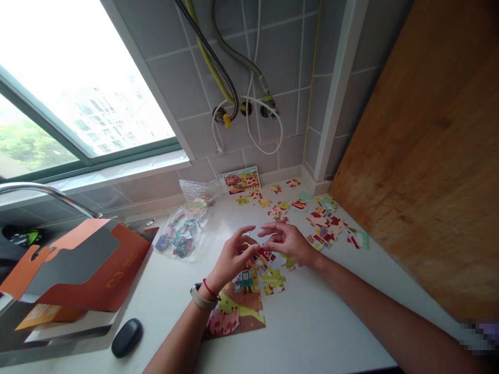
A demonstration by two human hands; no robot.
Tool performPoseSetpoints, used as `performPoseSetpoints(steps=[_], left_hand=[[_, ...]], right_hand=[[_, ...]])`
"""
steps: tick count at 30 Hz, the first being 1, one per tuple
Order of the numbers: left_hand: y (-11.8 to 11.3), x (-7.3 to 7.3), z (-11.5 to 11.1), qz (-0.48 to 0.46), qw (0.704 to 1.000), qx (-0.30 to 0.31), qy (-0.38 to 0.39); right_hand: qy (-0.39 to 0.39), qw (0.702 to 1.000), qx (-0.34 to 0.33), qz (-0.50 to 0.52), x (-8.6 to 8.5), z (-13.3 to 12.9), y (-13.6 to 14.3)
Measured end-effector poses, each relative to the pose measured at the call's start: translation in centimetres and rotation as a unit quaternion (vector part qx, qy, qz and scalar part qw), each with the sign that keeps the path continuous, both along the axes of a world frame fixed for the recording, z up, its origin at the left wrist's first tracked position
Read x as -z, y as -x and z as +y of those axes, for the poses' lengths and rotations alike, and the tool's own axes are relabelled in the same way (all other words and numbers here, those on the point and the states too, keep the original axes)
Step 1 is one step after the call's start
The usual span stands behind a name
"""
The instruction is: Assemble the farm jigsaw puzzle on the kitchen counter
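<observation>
Above the partly joined jigsaw puzzle, my left hand and my right hand meet fingertip to fingertip. Between them is a red puzzle piece with a white crossed pattern, pinched at its edges by both hands; the fingers hide part of it. The joined part shows a pink animal, brown ground and a figure in teal. Beside it on the right lies a yellow-green puzzle piece. A watch and a red cord are on my left wrist.
Loose puzzle pieces spread to the right and back. A picture card leans against the tiled wall. Plastic bags of pieces lie left, near an orange box and a black oval case. A wooden panel borders the right.
</observation>
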State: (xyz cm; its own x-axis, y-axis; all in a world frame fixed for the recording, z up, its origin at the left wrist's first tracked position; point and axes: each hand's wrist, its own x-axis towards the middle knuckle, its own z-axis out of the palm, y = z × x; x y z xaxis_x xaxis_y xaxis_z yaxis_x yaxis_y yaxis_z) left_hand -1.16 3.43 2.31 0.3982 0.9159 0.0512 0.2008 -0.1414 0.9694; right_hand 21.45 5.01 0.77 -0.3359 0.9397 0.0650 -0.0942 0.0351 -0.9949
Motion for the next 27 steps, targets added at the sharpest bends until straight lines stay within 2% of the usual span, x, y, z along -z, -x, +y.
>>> performPoseSetpoints(steps=[3, 7, 11, 14, 17, 22, 27], left_hand=[[-0.4, -0.1, 0.0, -0.020, 0.996, -0.003, 0.086], [1.2, -0.2, 1.3, -0.001, 0.997, -0.039, 0.071], [4.6, -0.1, 2.6, 0.033, 0.994, -0.085, 0.055], [7.4, 0.4, 3.3, 0.110, 0.985, -0.133, 0.029], [9.1, 1.1, 3.6, 0.162, 0.974, -0.155, 0.007], [9.3, 2.1, 3.5, 0.209, 0.966, -0.148, -0.030], [8.8, 2.9, 3.4, 0.252, 0.950, -0.176, -0.062]], right_hand=[[-0.032, 0.999, 0.026, -0.021, 0.2, -0.7, 0.9], [-0.125, 0.981, 0.111, -0.104, 0.4, -0.5, 0.6], [-0.182, 0.951, 0.179, -0.173, 0.3, 0.2, -0.3], [-0.202, 0.941, 0.169, -0.215, 0.2, 0.4, -0.6], [-0.228, 0.933, 0.141, -0.240, 0.2, 0.2, -0.6], [-0.251, 0.921, 0.114, -0.276, 0.2, -0.3, -0.4], [-0.249, 0.919, 0.096, -0.291, 0.6, -0.2, -0.4]])
